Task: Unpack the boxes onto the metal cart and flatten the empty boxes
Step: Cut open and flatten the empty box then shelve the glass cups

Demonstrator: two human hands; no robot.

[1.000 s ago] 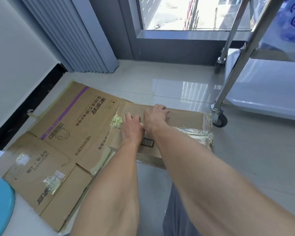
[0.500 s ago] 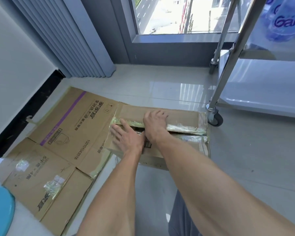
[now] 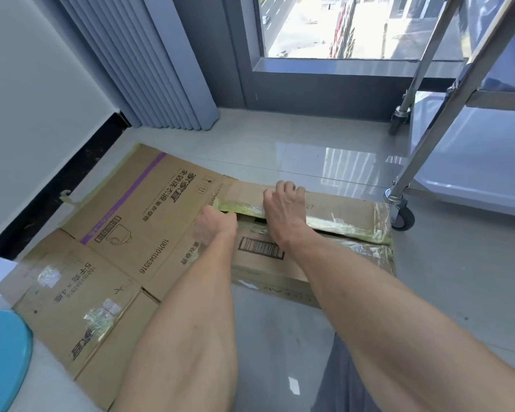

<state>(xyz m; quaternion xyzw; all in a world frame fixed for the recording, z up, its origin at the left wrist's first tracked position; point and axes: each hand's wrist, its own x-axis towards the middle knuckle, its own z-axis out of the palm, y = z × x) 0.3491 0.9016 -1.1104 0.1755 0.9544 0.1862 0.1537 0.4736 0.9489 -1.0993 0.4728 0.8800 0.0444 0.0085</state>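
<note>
A brown cardboard box (image 3: 333,263) lies on the floor with its taped top seam split into a dark gap. My left hand (image 3: 214,227) has its fingers curled into the gap at the seam's left end, gripping the near flap. My right hand (image 3: 284,208) lies across the seam and holds the far flap (image 3: 345,208), with the thumb at its taped edge and the fingers bent over the top. A flattened box (image 3: 116,233) is spread on the floor to the left. The metal cart (image 3: 473,162) stands at the right.
The cart's caster wheel (image 3: 402,218) sits just beyond the box's right end. A window and grey vertical blinds (image 3: 137,69) lie ahead, with a white wall at left. A blue round object (image 3: 0,361) is at the bottom left. Bare tiled floor lies between box and window.
The taped seam has opened wider. My left hand went from flat on the near flap to curled into the gap. My right hand stayed on the far flap.
</note>
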